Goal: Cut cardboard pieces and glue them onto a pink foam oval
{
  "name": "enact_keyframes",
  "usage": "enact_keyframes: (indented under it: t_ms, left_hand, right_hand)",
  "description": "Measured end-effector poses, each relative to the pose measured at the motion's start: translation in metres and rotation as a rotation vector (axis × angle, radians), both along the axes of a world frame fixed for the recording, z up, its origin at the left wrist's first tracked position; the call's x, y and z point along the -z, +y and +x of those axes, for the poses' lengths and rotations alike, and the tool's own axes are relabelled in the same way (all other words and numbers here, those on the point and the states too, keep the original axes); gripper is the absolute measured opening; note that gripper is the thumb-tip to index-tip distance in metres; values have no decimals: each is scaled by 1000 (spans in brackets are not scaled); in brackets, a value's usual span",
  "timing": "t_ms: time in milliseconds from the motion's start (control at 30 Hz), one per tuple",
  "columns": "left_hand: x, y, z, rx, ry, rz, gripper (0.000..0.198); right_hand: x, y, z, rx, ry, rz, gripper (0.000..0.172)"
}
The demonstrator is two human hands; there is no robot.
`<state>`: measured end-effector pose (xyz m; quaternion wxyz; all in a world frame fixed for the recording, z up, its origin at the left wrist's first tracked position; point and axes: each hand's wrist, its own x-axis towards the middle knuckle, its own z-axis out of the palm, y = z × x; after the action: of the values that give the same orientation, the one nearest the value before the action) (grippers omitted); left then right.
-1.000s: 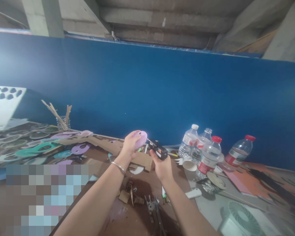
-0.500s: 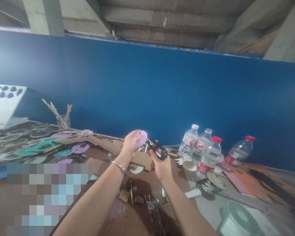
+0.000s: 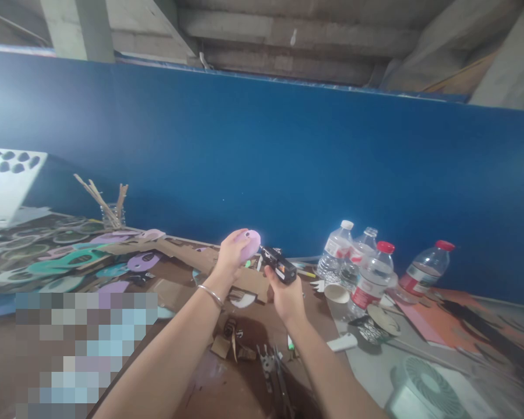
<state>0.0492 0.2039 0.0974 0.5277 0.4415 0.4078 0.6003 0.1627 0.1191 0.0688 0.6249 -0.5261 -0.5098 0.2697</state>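
My left hand (image 3: 232,255), a bracelet at its wrist, is closed around a purple oval cutout (image 3: 250,244) with a small dark hole. In my right hand (image 3: 288,299) is a black glue gun (image 3: 279,265), gripped with its nozzle towards the cutout's right edge. Whether the nozzle touches the cutout, I cannot tell. Below the two hands lies a piece of brown cardboard (image 3: 251,282) on the brown table (image 3: 209,387). Pliers (image 3: 268,366) and cardboard scraps (image 3: 220,346) lie nearer to me, between my forearms.
Several plastic bottles (image 3: 371,279) stand at the right, behind a paper cup (image 3: 336,293) and a small fan (image 3: 430,387). Coloured cutouts (image 3: 65,262) pile up at the left, near a jar of sticks (image 3: 112,214). A blue wall (image 3: 262,145) rises behind the table.
The purple cutout and the glue gun have shifted very slightly left, still held close together. Nothing has been let go.
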Motion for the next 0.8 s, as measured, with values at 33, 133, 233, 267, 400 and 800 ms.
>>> enact_keyframes:
  t_ms: [33,133,233,267,400,800]
  left_hand:
    - [0,0,0,-4,-3,-4,35]
    - [0,1,0,-7,-21,-2,34]
    - [-1,0,0,-10,-44,-7,34]
    - [-1,0,0,-9,-54,-8,34]
    - [-2,-2,1,-14,-59,-10,33]
    - [1,-2,3,-59,-54,49,31]
  right_hand:
    - [0,0,0,1,-2,0,35]
    - [0,-1,-1,4,1,0,34]
    - [2,-1,-2,8,9,10,34]
    - [2,0,-2,8,11,12,33]
    - [2,0,-2,-1,8,-8,34]
    - [5,2,-2,-24,17,-37,36]
